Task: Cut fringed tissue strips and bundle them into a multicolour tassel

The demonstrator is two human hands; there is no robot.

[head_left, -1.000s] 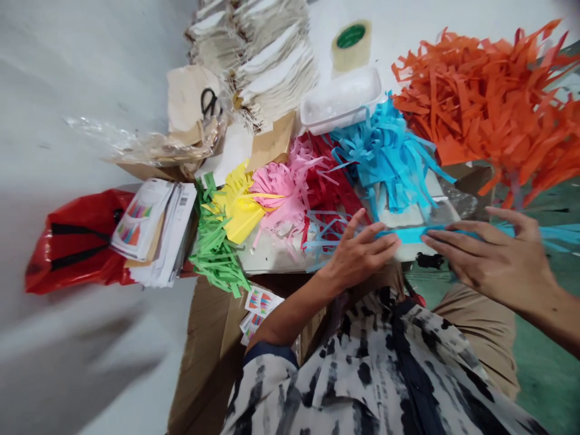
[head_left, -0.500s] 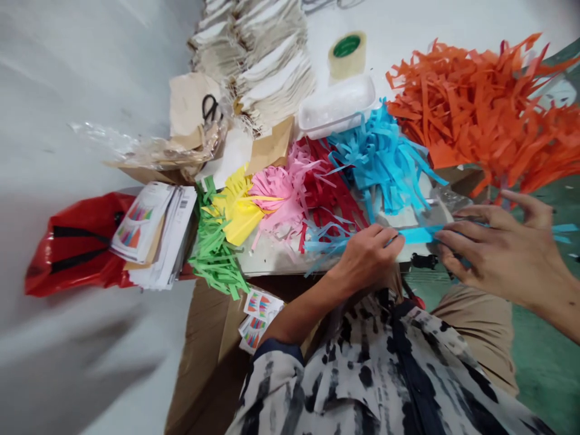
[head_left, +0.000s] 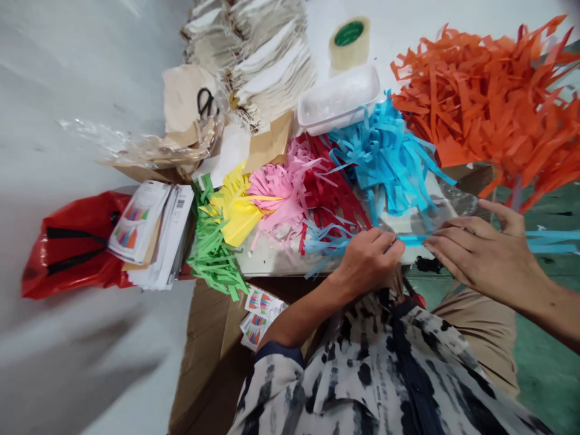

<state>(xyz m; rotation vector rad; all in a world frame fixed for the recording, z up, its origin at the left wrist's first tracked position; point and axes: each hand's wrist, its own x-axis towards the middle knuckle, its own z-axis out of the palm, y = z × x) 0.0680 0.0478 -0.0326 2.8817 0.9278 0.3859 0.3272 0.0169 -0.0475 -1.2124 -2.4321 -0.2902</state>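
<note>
A light-blue paper strip (head_left: 413,240) with fringed ends stretches between my two hands at the table's front edge. My left hand (head_left: 369,257) pinches its left part, and loose fringe spreads out to the left over the table. The right part is gripped between the thumb and fingers of my right hand (head_left: 483,251), with more fringe trailing beyond it. Just behind lie a blue fringed bundle (head_left: 385,157) and a dark red one (head_left: 335,193). Pink (head_left: 285,190), yellow (head_left: 235,208) and green (head_left: 217,260) fringed bundles lie further left.
Orange fringe (head_left: 489,103) is heaped at the right. Behind the bundles are a white tray (head_left: 339,99), a tape roll (head_left: 348,45) and stacked whitish bundles (head_left: 272,66). Printed cards (head_left: 147,223) rest on a red bag (head_left: 77,241) at the left. A cardboard box (head_left: 203,344) stands below.
The blue strip between my hands looks narrower now. My right hand has shifted slightly left along it, its fingers closer together. My left hand has barely moved.
</note>
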